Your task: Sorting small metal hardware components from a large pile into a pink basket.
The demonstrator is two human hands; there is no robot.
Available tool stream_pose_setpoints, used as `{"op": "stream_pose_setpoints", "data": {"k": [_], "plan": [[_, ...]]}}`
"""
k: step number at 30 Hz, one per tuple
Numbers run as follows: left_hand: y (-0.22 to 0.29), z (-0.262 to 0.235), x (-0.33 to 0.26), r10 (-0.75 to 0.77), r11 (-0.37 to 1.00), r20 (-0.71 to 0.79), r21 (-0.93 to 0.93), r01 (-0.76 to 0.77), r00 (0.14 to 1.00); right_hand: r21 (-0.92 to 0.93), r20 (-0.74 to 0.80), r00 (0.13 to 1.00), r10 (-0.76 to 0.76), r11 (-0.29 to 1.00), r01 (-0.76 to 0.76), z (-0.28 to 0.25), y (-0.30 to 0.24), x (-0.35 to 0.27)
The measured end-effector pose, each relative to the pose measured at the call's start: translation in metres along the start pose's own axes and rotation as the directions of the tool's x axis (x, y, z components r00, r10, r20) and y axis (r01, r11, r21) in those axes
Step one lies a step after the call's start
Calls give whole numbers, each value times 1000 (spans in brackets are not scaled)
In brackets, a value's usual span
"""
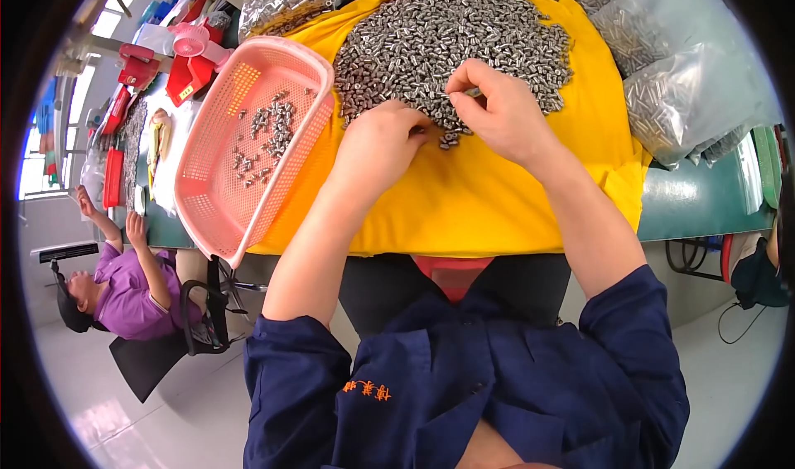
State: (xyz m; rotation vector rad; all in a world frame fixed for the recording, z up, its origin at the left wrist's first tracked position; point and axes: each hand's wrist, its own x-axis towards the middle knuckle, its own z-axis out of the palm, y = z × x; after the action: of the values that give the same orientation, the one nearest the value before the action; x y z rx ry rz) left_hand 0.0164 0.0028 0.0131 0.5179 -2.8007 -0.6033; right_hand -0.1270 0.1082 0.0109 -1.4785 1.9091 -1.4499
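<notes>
A wide heap of small silvery metal parts (447,38) is spread over a yellow cloth (464,212) on the table. At the heap's near edge, my left hand (383,142) has its fingers curled and thumb drawn in; whatever they hold is hidden. My right hand (501,113) is just to the right, thumb and forefinger pinched together above the parts on a small metal part, mostly covered by the fingertips. Left of my left hand stands a pink plastic basket (217,192) with a loose scatter of similar parts on its bottom.
Clear bags of metal parts (662,96) crowd the right side of the green table (704,204). More bagged parts (286,9) lie at the back left. Red bins (189,78) and a pink fan (192,40) stand beyond the basket. A person in purple (137,291) sits at the left.
</notes>
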Motion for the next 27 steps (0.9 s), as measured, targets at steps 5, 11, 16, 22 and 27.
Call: {"op": "stream_pose_setpoints", "data": {"k": [5,11,16,22,27], "plan": [[-3,-1,-3,26,1000,-26,3,-26,999,-30,31,999,27,999,-26,-2,-3,0],[0,-6,8,-233,699,106,-673,243,967,85,8,1000,17,996,-17,-1,-5,-1],[4,9,20,-199,271,110,-949,162,974,287,-88,994,69,957,-41,-12,-3,1],[-6,14,15,-192,159,101,-978,133,976,247,35,999,40,968,-48,-15,-12,-1],[-3,12,17,-178,147,66,-985,93,982,144,69,997,35,989,-44,-14,-12,-1]]}}
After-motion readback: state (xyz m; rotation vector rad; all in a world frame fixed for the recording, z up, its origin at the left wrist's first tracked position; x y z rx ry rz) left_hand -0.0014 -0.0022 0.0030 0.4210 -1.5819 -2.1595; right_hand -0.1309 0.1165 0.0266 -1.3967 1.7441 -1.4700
